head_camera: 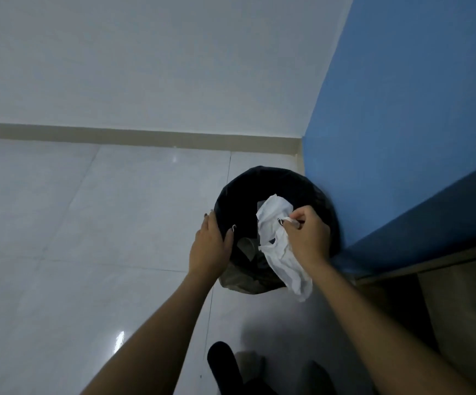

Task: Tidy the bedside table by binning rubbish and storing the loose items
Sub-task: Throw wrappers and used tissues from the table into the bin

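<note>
You are looking down from your head camera at a round bin (276,178) lined with a thin, shiny black bag. The bin is standing on the floor (88,209), which is made of big, pale, glossy square tiles. It is sitting right by the corner where the white wall (145,58) meets the smooth blue wall (402,124).

Your left hand (211,243) is resting on the left rim of the bin. The palm is lying flat on the bag edge and the fingers are spread apart, with the thumb curling just inside.

Your right hand (306,235) is hanging over the bin mouth. Its grip is pinched tight on a soft, white, crumpled tissue (276,243). The tissue is dangling long and wrinkly, partly over the dark opening and partly over the near rim.

Some pale, scrunched rubbish (246,246) is lying down inside the bin, too dim to tell what it is.

A brown wooden edge (459,295) is showing at the lower right. A dark foot (222,363) is standing on the tiles near the bottom.
</note>
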Motion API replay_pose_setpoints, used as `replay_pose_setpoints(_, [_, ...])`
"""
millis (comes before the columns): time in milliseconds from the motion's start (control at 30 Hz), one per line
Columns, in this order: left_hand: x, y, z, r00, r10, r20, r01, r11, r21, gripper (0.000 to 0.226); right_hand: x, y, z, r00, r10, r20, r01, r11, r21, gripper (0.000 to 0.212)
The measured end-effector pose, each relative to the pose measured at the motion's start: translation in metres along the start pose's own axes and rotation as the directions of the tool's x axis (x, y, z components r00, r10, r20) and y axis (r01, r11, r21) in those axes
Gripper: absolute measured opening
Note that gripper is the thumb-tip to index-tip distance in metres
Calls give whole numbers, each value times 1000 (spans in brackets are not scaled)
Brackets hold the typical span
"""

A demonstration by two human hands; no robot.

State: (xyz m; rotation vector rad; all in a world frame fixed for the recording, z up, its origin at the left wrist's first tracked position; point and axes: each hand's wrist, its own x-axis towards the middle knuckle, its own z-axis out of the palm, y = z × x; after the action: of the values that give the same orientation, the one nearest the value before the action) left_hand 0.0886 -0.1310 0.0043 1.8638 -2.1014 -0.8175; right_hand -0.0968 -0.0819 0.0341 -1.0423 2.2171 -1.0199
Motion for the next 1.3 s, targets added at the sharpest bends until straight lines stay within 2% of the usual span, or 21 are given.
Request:
replay_pose_setpoints(233, [12, -1, 27, 997, -73, -6, 73, 997, 12, 66, 25, 41, 27, 993, 105, 56, -101, 992, -70, 22])
replay_pose_setpoints(467, [11, -5, 29, 997, -75, -23, 75, 997, 9, 64, 18, 40, 25, 986, 101, 135, -79, 985, -155, 27])
replay_pose_setpoints(600, [-2, 4, 12, 998, -57, -8, 58, 998, 30, 63, 2, 26, -4, 987, 95, 128, -76, 987, -143, 30])
replay_pose_setpoints(733, [-19, 25, -16, 999, -23, -31, 24, 1000, 15, 55, -24, 4, -50, 973, 85, 213, -63, 992, -106, 26])
replay_pose_setpoints(833, [-36, 56, -40, 995, 88, -47, -86, 996, 39, 48, -53, -16, -98, 965, 59, 254, -48, 998, -48, 15])
replay_pose_setpoints(1033, [-93, 107, -73, 975, 220, 33, -222, 968, 120, 37, -139, -28, -188, 983, 100, 151, -102, 995, 3, 13])
replay_pose_setpoints(1300, [-189, 166, -84, 921, 390, -13, -390, 921, -17, 30, -243, -5, -283, 990, 133, -38, -134, 990, -35, 6])
